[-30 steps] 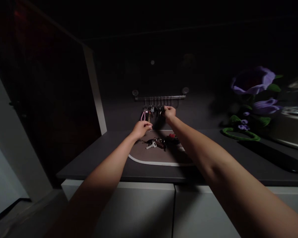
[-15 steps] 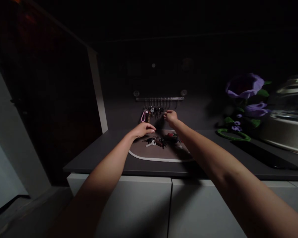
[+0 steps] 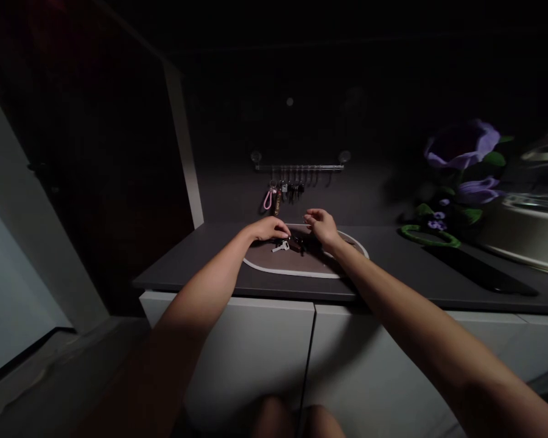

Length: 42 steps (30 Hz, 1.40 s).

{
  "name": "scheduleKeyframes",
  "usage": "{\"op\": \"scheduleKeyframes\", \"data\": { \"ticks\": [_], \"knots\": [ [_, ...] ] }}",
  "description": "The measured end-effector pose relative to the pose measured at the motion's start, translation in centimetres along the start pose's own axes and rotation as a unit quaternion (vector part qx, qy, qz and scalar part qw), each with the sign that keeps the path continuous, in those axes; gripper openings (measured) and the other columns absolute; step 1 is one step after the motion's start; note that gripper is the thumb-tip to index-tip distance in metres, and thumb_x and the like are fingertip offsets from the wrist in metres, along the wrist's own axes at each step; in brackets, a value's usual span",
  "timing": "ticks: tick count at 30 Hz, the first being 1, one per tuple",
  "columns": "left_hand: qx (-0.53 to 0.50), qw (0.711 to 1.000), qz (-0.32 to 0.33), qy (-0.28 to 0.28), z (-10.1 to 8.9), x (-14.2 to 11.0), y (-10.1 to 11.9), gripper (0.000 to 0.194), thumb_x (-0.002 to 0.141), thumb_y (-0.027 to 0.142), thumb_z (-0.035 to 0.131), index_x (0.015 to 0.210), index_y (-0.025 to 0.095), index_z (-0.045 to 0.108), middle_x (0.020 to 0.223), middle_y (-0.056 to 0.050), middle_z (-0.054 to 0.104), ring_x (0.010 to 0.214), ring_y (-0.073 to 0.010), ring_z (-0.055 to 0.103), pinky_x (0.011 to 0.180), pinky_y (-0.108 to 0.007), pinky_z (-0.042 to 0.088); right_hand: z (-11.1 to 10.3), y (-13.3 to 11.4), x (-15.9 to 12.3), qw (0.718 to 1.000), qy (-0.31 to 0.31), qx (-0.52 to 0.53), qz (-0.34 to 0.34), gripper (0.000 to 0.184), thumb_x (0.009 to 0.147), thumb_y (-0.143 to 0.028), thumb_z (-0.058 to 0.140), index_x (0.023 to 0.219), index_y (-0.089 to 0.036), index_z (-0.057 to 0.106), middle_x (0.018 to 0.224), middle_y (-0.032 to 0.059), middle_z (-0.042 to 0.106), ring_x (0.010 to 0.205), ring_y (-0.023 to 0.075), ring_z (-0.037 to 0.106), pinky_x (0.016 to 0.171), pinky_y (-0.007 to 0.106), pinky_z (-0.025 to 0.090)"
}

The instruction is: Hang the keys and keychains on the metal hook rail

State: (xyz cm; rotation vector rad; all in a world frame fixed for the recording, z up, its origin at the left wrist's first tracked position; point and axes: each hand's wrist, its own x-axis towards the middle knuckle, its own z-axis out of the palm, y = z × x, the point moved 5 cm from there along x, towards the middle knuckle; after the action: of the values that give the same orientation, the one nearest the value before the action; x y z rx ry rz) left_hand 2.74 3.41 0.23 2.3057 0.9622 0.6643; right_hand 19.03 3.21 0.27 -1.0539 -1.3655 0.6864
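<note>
Loose keys lie in a pile on a brown mat with a white rim (image 3: 278, 272). A silver key (image 3: 281, 246) shows at the front of the pile, beside a small brown fob (image 3: 295, 246). My left hand (image 3: 269, 228) reaches over the pile, its thumb and fingers closed at the back of the bunch of keys (image 3: 296, 241); the exact grip is hard to see. To the right, my right hand (image 3: 322, 225) hovers above the mat with bent fingers apart, nothing visible in them. It hides part of the mat.
On the wall, a clear rail (image 3: 299, 167) with hooks carries several keys (image 3: 295, 190) and a pink loop strap (image 3: 268, 199). At right stand purple flowers (image 3: 477, 190) with a green ring base, a black flat object (image 3: 484, 271) and a large glass-topped appliance (image 3: 525, 234).
My right hand has come down from beside the hanging keys to just over the mat. My left hand has moved onto the pile. The view has tilted slightly down.
</note>
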Motion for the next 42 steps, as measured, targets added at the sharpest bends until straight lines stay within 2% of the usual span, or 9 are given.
{"op": "scheduleKeyframes", "data": {
  "ticks": [6, 12, 16, 19, 23, 28, 33, 36, 42],
  "knots": [
    [-0.042, 0.999, -0.018, 0.027, -0.2, 0.2, -1.3, 0.013, 0.067, 0.024, 0.065, 0.071, 0.011, 0.066, 0.064, 0.000, 0.062, 0.063, -0.0095, 0.051, 0.068, -0.023, 0.038, 0.2, -0.6, -0.6, 0.969, -0.019, -0.208, -0.134, 0.021, 0.075, -0.018, 0.052, 0.094, -0.014, 0.061, 0.095, 0.0095, 0.065, 0.088, 0.0170, 0.059, 0.084, 0.033, 0.044],
    [-0.116, 0.991, -0.019, 0.059, -0.9, -0.3, -0.7, 0.015, 0.071, 0.027, 0.063, 0.073, 0.011, 0.062, 0.071, -0.002, 0.063, 0.063, -0.0084, 0.051, 0.068, -0.023, 0.039, 1.3, -1.3, -1.0, 0.939, -0.059, -0.282, -0.187, 0.023, 0.076, -0.015, 0.050, 0.096, -0.014, 0.062, 0.100, 0.0104, 0.065, 0.094, 0.0190, 0.059, 0.086, 0.034, 0.043],
    [-0.218, 0.969, -0.069, 0.097, -1.5, -0.6, -0.7, 0.011, 0.078, 0.023, 0.056, 0.077, 0.012, 0.057, 0.079, -0.004, 0.064, 0.059, -0.0056, 0.051, 0.062, -0.021, 0.041, 1.8, -1.4, -1.1, 0.934, -0.066, -0.291, -0.196, 0.024, 0.076, -0.014, 0.049, 0.096, -0.014, 0.062, 0.101, 0.0104, 0.066, 0.094, 0.0194, 0.060, 0.086, 0.034, 0.043],
    [-0.288, 0.945, -0.091, 0.127, -1.8, -0.9, -0.6, 0.009, 0.082, 0.021, 0.052, 0.079, 0.012, 0.052, 0.082, -0.006, 0.065, 0.062, -0.0064, 0.055, 0.066, -0.023, 0.045, 2.0, -1.5, -1.1, 0.934, -0.064, -0.284, -0.207, 0.023, 0.077, -0.016, 0.048, 0.096, -0.015, 0.061, 0.100, 0.0104, 0.065, 0.093, 0.0196, 0.059, 0.085, 0.034, 0.043],
    [-0.350, 0.920, -0.090, 0.151, -2.0, -0.9, -0.2, 0.008, 0.083, 0.019, 0.051, 0.080, 0.012, 0.048, 0.080, -0.008, 0.065, 0.071, -0.0110, 0.062, 0.074, -0.031, 0.049, 2.1, -2.0, -1.4, 0.935, -0.061, -0.263, -0.229, 0.021, 0.077, -0.019, 0.048, 0.095, -0.016, 0.060, 0.096, 0.0091, 0.065, 0.086, 0.0182, 0.059, 0.081, 0.033, 0.044],
    [-0.396, 0.897, -0.074, 0.184, -2.1, -0.6, 0.0, 0.010, 0.084, 0.018, 0.048, 0.077, 0.012, 0.045, 0.076, -0.008, 0.065, 0.069, -0.0133, 0.064, 0.078, -0.039, 0.049, 2.3, -3.2, -2.4, 0.928, -0.057, -0.231, -0.288, 0.016, 0.079, -0.027, 0.050, 0.089, -0.017, 0.057, 0.083, 0.0060, 0.061, 0.074, 0.0155, 0.055, 0.070, 0.029, 0.044],
    [-0.413, 0.887, -0.066, 0.196, -2.1, -0.5, 0.1, 0.008, 0.083, 0.017, 0.049, 0.078, 0.012, 0.047, 0.073, -0.006, 0.063, 0.066, -0.0123, 0.063, 0.079, -0.042, 0.049, 3.0, -3.8, -3.4, 0.902, -0.100, -0.215, -0.360, 0.029, 0.075, -0.035, 0.058, 0.097, -0.017, 0.054, 0.091, 0.0063, 0.057, 0.072, 0.0140, 0.051, 0.068, 0.029, 0.044],
    [-0.418, 0.886, -0.068, 0.190, -2.1, -0.5, 0.4, 0.006, 0.084, 0.015, 0.048, 0.078, 0.012, 0.047, 0.071, -0.004, 0.062, 0.066, -0.0126, 0.063, 0.078, -0.043, 0.050, 3.2, -3.7, -3.5, 0.891, -0.123, -0.221, -0.377, 0.031, 0.074, -0.031, 0.060, 0.101, -0.018, 0.053, 0.096, 0.0067, 0.056, 0.073, 0.0141, 0.051, 0.069, 0.029, 0.045],
    [-0.444, 0.870, -0.076, 0.200, -2.1, -0.9, 0.6, 0.007, 0.083, 0.012, 0.048, 0.076, 0.011, 0.049, 0.074, -0.006, 0.063, 0.067, -0.0120, 0.063, 0.081, -0.041, 0.050, 3.1, -3.6, -3.3, 0.888, -0.115, -0.227, -0.383, 0.024, 0.077, -0.017, 0.050, 0.101, -0.018, 0.055, 0.097, 0.0069, 0.054, 0.076, 0.0145, 0.052, 0.075, 0.032, 0.044]
  ]
}}
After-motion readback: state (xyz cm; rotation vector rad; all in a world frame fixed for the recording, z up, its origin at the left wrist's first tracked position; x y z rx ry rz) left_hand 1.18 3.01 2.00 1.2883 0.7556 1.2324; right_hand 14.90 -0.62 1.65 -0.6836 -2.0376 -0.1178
